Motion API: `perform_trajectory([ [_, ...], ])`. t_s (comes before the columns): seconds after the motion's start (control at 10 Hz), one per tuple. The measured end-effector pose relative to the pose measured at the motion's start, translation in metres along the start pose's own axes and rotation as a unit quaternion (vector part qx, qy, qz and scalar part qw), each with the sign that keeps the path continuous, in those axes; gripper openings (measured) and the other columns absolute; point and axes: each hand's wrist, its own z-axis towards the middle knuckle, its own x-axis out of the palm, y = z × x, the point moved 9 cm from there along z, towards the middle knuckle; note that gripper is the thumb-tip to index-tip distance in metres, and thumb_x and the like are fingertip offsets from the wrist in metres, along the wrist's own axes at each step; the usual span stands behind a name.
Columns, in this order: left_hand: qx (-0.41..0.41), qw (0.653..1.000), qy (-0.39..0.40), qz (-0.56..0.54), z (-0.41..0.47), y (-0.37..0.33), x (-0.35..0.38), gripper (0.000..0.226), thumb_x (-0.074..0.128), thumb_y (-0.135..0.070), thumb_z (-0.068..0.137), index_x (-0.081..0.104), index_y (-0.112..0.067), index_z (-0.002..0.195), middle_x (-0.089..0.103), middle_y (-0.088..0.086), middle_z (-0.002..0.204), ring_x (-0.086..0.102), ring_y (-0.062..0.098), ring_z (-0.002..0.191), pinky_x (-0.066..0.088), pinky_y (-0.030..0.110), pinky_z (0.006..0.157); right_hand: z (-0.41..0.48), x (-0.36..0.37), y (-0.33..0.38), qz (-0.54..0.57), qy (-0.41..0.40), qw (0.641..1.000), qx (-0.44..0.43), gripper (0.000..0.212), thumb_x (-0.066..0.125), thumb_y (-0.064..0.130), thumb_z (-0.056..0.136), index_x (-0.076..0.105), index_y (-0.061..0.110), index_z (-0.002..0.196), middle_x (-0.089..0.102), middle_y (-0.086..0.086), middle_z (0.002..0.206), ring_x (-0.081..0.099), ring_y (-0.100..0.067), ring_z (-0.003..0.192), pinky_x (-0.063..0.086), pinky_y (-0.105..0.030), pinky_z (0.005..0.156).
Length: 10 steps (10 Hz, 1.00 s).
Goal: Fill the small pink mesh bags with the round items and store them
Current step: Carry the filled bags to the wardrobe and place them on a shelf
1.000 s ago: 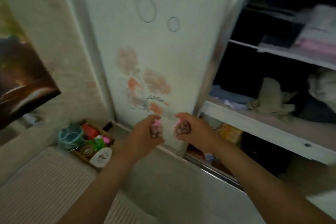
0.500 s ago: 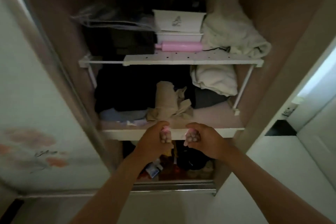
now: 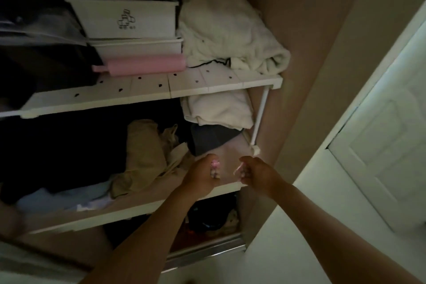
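Note:
My left hand (image 3: 200, 176) is closed around a small pink mesh bag (image 3: 215, 169) with round items inside. In my right hand (image 3: 257, 174) is a second pink mesh bag (image 3: 239, 170), mostly hidden by the fingers. Both hands hover side by side over the front right of the wardrobe's lower shelf (image 3: 161, 205), a short gap between them. The bags' contents are dim and hard to make out.
Folded clothes, among them a beige garment (image 3: 143, 152), lie on the lower shelf. Above, a white perforated rack (image 3: 149, 90) carries white bins (image 3: 129, 18), a pink roller (image 3: 145, 64) and a white towel (image 3: 228, 37). A white door (image 3: 380, 157) stands at right.
The view swung from the closed wardrobe panel to the open shelves. Both hands, still holding the bags, have moved up to the lower shelf's front right edge and spread slightly apart.

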Motion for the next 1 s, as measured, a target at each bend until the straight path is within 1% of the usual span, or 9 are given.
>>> perform_trajectory([
  [0.1,0.013,0.998,-0.021,0.06,0.034,0.006,0.002,0.063,0.077,-0.018,0.075,0.052,-0.019,0.133,0.059,-0.005,0.119,0.054,0.006,0.099,0.046,0.021,0.087,0.024,-0.006,-0.025,-0.045,-0.031,0.998,0.038,0.021,0.063,0.024,0.096,0.062,0.008,0.109,0.066,-0.014,0.098,0.067,-0.025,0.084,0.058,-0.04,0.086],
  [0.2,-0.003,0.996,0.037,0.078,0.065,0.029,0.019,0.042,0.073,-0.021,0.069,0.061,-0.029,0.107,0.061,-0.004,0.101,0.056,0.01,0.087,0.052,0.032,0.079,0.052,0.002,-0.04,-0.188,-0.009,0.981,0.053,0.054,0.068,0.017,0.089,0.048,0.014,0.139,0.062,-0.009,0.117,0.066,-0.023,0.102,0.051,-0.038,0.1],
  [0.3,0.052,0.993,0.043,0.101,0.1,0.049,0.034,0.022,0.062,-0.014,0.07,0.045,-0.028,0.069,0.042,0.0,0.074,0.04,0.016,0.068,0.042,0.035,0.065,0.068,0.016,-0.041,-0.179,0.015,0.981,0.073,0.065,0.07,0.018,0.09,0.039,0.018,0.148,0.052,-0.011,0.127,0.063,-0.031,0.108,0.048,-0.042,0.102],
  [0.4,0.06,0.992,0.034,0.107,0.114,0.063,0.034,0.023,0.057,0.0,0.08,0.049,-0.022,0.081,0.041,-0.002,0.076,0.039,0.016,0.071,0.046,0.027,0.057,0.08,0.026,-0.046,-0.183,0.011,0.98,0.072,0.061,0.069,0.025,0.091,0.041,0.019,0.146,0.051,-0.011,0.127,0.066,-0.034,0.104,0.05,-0.045,0.097],
  [0.5,0.071,0.988,0.033,0.135,0.125,0.067,0.035,0.034,0.061,-0.013,0.073,0.054,-0.019,0.105,0.057,-0.003,0.09,0.055,0.019,0.085,0.055,0.04,0.073,0.085,0.025,-0.049,-0.239,0.002,0.969,0.063,0.062,0.059,0.034,0.098,0.033,0.021,0.153,0.047,-0.011,0.136,0.065,-0.034,0.107,0.05,-0.035,0.086],
  [0.6,0.06,0.977,0.021,0.206,0.123,0.058,0.032,0.059,0.061,-0.026,0.075,0.048,-0.023,0.132,0.052,0.0,0.127,0.043,0.026,0.116,0.043,0.04,0.095,0.085,0.021,-0.048,-0.253,-0.017,0.966,0.043,0.065,0.055,0.038,0.099,0.027,0.029,0.157,0.044,-0.008,0.145,0.064,-0.03,0.113,0.047,-0.03,0.084],
  [0.7,0.084,0.953,-0.017,0.29,0.115,0.043,0.033,0.067,0.059,-0.043,0.081,0.036,-0.027,0.142,0.036,0.001,0.144,0.032,0.028,0.128,0.033,0.042,0.104,0.08,0.016,-0.055,-0.227,-0.02,0.972,0.054,0.069,0.054,0.04,0.099,0.02,0.033,0.158,0.041,-0.007,0.148,0.063,-0.029,0.114,0.05,-0.033,0.086],
  [0.9,0.169,0.96,-0.046,0.218,0.106,-0.005,0.044,0.044,0.058,-0.03,0.089,0.048,-0.027,0.131,0.049,-0.002,0.132,0.044,0.021,0.124,0.04,0.033,0.097,0.062,-0.018,-0.056,-0.212,-0.044,0.973,0.082,0.066,0.059,0.024,0.097,0.028,0.024,0.155,0.031,-0.009,0.155,0.041,-0.031,0.138,0.042,-0.037,0.109],
  [1.0,0.113,0.979,-0.016,0.17,0.113,-0.007,0.059,0.043,0.06,-0.024,0.088,0.049,-0.024,0.13,0.049,0.001,0.131,0.05,0.02,0.12,0.046,0.03,0.091,0.054,-0.016,-0.057,-0.203,-0.03,0.975,0.084,0.059,0.058,0.016,0.097,0.037,0.023,0.152,0.036,-0.008,0.151,0.043,-0.028,0.136,0.04,-0.031,0.109],
])
